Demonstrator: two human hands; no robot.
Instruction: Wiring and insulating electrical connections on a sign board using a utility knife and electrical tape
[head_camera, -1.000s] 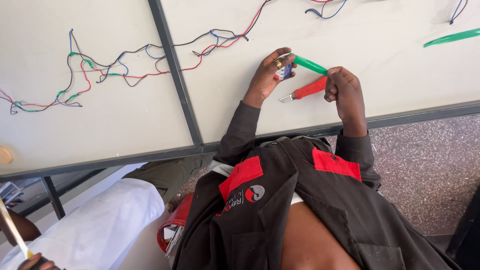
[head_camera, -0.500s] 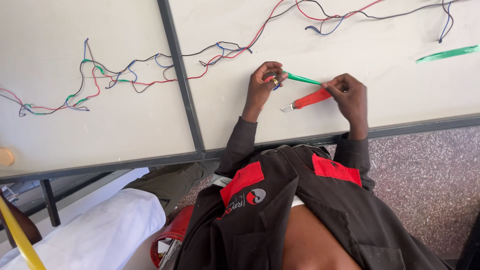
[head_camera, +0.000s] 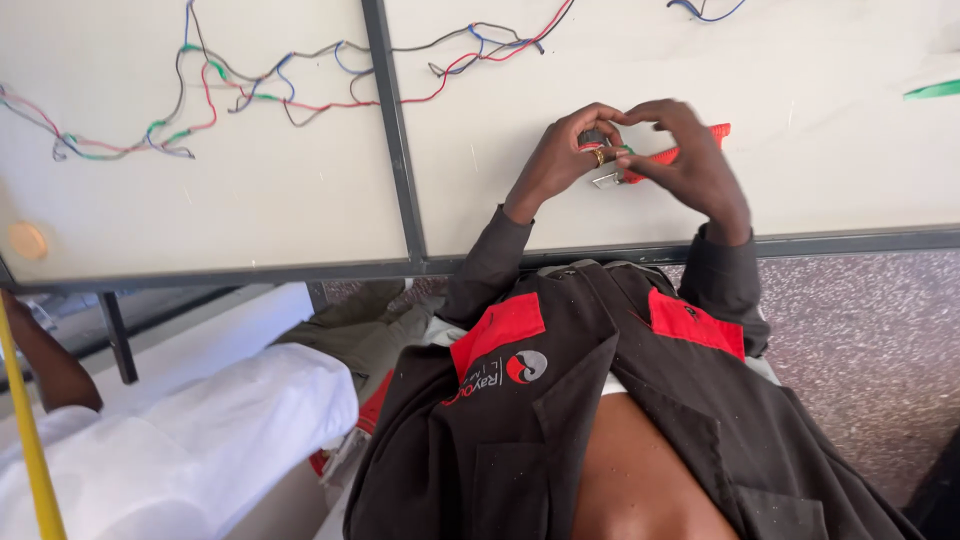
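Hands meet on the white table: the left hand and right hand both pinch a red-handled tool tight.

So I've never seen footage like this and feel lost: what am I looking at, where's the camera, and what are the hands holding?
The camera sits on a person's head, looking down over their dark jacket at a pale table. Both hands meet there: the left hand and right hand together grip a red-handled tool; its exact kind is hard to tell. Coloured wires trail across the table, and a green item lies at the right edge. At lower left is another person in white.
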